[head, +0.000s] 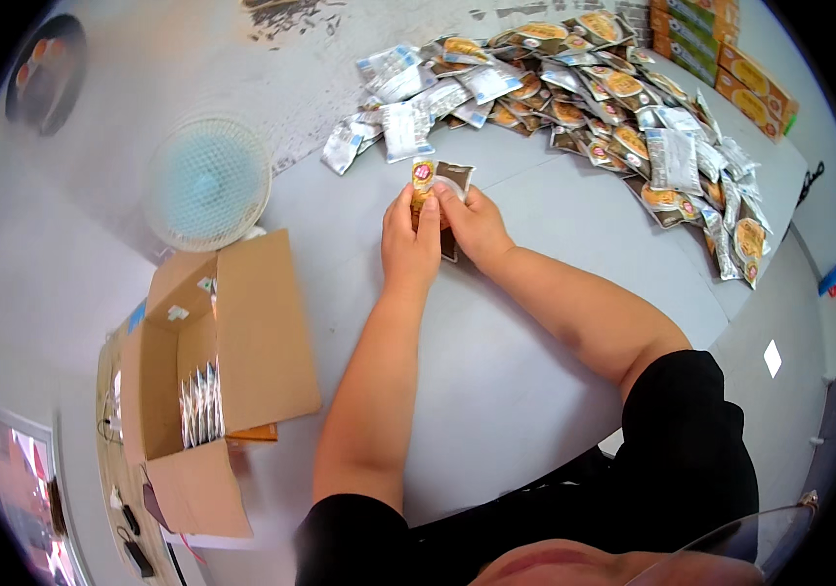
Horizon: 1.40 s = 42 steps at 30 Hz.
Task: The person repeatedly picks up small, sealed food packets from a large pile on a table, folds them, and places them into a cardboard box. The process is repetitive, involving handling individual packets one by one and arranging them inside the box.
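Note:
Both my hands are on a brown and gold foil food packet (424, 173) above the grey table (520, 351). My left hand (411, 238) grips its left side, thumb along the front. My right hand (478, 225) pinches the right side, its thumb pressing on the printed face. The packet looks creased down the middle, and fingers hide much of it; I cannot tell whether a second packet lies behind. Beyond the hands, a heap of similar packets (623, 84) curves across the table, some with silver printed backs (407, 130) up.
At the left, a cardboard box (268, 337) with raised flaps holds several upright packets (200, 406). Behind it stands a fan (209, 183) with a round mesh guard. Orange and green cartons (755, 91) are stacked at the far right, near the wall.

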Available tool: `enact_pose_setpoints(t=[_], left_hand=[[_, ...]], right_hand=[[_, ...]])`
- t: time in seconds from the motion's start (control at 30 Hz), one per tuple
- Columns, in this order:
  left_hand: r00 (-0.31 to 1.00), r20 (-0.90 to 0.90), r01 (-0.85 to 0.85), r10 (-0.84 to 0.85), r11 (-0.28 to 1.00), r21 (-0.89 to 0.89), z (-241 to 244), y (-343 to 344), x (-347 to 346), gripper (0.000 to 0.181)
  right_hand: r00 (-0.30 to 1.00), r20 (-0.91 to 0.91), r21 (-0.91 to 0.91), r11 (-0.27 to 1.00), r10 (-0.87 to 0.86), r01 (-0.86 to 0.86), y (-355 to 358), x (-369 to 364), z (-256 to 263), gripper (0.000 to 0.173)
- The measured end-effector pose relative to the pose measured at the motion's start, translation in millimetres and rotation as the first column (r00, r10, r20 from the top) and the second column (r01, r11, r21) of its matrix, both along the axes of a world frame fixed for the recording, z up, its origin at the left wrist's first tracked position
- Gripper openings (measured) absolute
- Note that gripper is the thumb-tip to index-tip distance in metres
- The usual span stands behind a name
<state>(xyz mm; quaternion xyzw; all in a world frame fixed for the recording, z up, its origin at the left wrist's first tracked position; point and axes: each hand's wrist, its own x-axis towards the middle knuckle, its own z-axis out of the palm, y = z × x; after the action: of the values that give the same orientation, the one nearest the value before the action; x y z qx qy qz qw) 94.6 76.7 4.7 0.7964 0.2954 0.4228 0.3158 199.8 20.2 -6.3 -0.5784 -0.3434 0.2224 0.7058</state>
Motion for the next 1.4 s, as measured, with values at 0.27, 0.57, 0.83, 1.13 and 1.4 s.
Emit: enact_pose_setpoints(t=[0.27,0.57,0.83,1.13,1.4], left_hand=[[0.932,0.323,0.282,-0.164,0.888,-0.364,-10,7,6,0.081],[0.79,0.595,0.539,-0.147,0.63,-0.559,-19,13,-3,0.065],[0.649,0.752,0.535,0.116,0.633,-0.56,6,8,0,0.044],[0.567,0.808,0.61,0.16,0.578,-0.542,55,-35,-5,0.039],[0.702,0.696,0.442,0.153,0.673,-0.594,76,-45,-45,0.04]], right_hand=[[0.909,-0.094,0.272,0.889,0.406,-0.369,-14,-15,19,0.046],[0.843,-0.011,0.276,0.812,0.538,-0.514,-7,-38,18,0.068],[0.831,-0.485,0.172,0.961,0.273,-0.215,-1,7,9,0.05],[0.924,-0.233,0.019,0.952,0.302,-0.306,1,9,4,0.044],[0.937,-0.141,-0.03,0.944,0.321,-0.328,-5,11,5,0.042]])
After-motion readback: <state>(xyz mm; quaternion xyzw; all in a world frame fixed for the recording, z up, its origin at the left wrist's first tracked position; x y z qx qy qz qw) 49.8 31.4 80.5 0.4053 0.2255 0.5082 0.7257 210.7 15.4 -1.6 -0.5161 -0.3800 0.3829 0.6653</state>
